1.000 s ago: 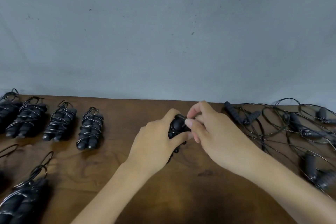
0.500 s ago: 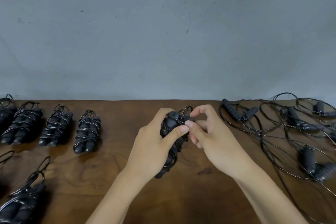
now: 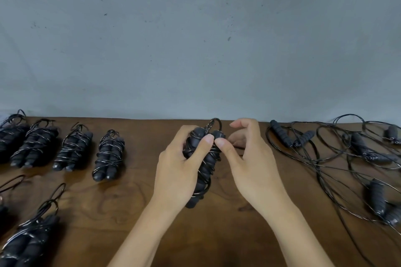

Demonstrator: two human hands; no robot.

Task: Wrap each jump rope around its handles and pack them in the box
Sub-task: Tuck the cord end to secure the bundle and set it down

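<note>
1. Now the brown wooden table [image 3: 134,219] fills the lower part of the view, with a grey wall [image 3: 195,39] behind it at 12 o'clock.
2. Compared with half a second ago, the left hand [image 3: 176,172] holds the wrapped jump rope [image 3: 202,167] more upright, so both handle tops and a small loop of cord show above the fingers; a second ago only a sliver of the bundle showed between the hands.
3. Its fingers are curled round the bundle and its thumb presses on the front, near the top.
4. The right hand [image 3: 249,158] has drawn slightly off to 3 o'clock: its thumb tip touches the bundle just beside the left thumb, while its other fingers are bent and apart, gripping nothing.
5. The bundle stands at the centre, lower end close to the table; whether it touches, I cannot tell.
6. At 3 o'clock lies a tangle of loose ropes [image 3: 338,158], with about seven handles visible; the count is uncertain at the edge.
7. At 9 o'clock, four finished bundles [image 3: 71,149] lie in a row.
8. At 8 o'clock one more bundle [image 3: 28,243] lies nearer, and another is cut off at the frame edge.
</note>
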